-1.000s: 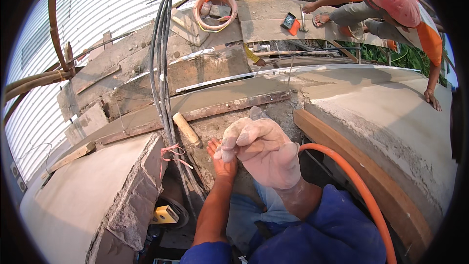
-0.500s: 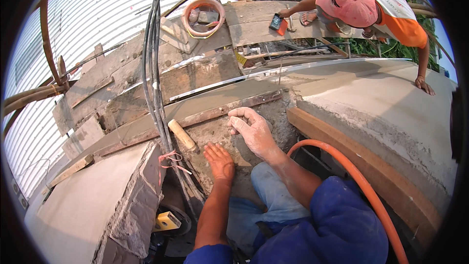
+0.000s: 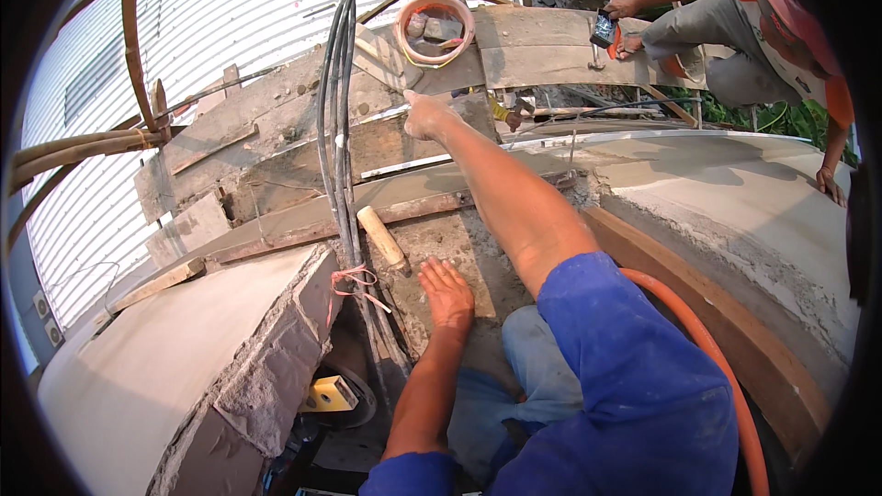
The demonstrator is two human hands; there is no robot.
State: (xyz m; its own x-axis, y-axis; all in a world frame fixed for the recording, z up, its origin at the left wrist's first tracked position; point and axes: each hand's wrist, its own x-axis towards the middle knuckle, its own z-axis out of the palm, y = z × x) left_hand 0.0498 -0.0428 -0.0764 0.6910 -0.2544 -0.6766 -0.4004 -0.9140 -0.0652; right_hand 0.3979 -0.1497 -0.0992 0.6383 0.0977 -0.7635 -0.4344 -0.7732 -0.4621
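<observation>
My left hand (image 3: 446, 294) lies flat on the rough cement sill with its fingers stretched. Just beyond its fingertips is a short round wooden piece (image 3: 381, 237), like a tool handle. My right arm reaches far forward over the ledge. At its end, my right hand (image 3: 430, 117) is empty, the index finger extended and the others curled. Past that fingertip lie pale boards (image 3: 384, 57) on the scaffold, apparently not touched. A wooden strip (image 3: 432, 208) runs along the sill's outer edge, below my right forearm.
Dark cables (image 3: 338, 129) pass upright left of my hands, tied with pink string (image 3: 354, 281). An orange hose (image 3: 703, 340) curves at my right. A yellow level (image 3: 331, 394) is low at left. Another person (image 3: 763, 37) crouches on the planks, holding a dark object (image 3: 603, 29). A hose-ringed bucket (image 3: 434, 32) stands there.
My right hand has moved from above the sill out over the ledge, its index finger now extended. The left hand stays on the sill. The view has swung, and the other person has shifted right.
</observation>
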